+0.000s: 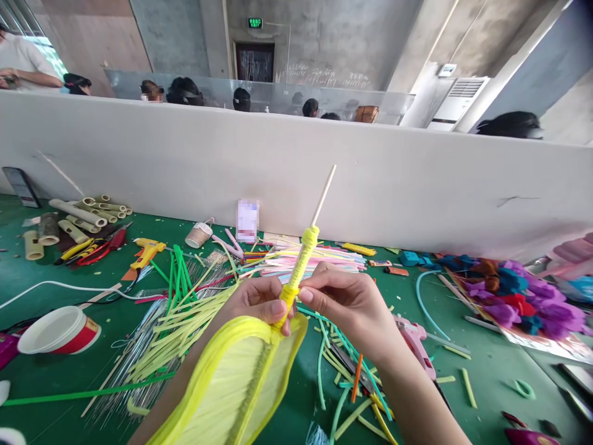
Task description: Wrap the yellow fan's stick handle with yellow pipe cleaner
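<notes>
I hold a yellow leaf shape made of fuzzy pipe cleaners, fixed to a thin wooden stick that points up and away. A yellow pipe cleaner winding covers the lower part of the stick. My left hand pinches the base of the stick where it meets the leaf. My right hand pinches the winding just above it, fingers closed on it. Both hands hover over the green table.
Loose pipe cleaners in green, yellow and pink lie scattered under my hands. A yellow glue gun, a pink glue gun, bamboo tubes, a paper cup and a red bowl are around. A white partition runs behind; people sit beyond it.
</notes>
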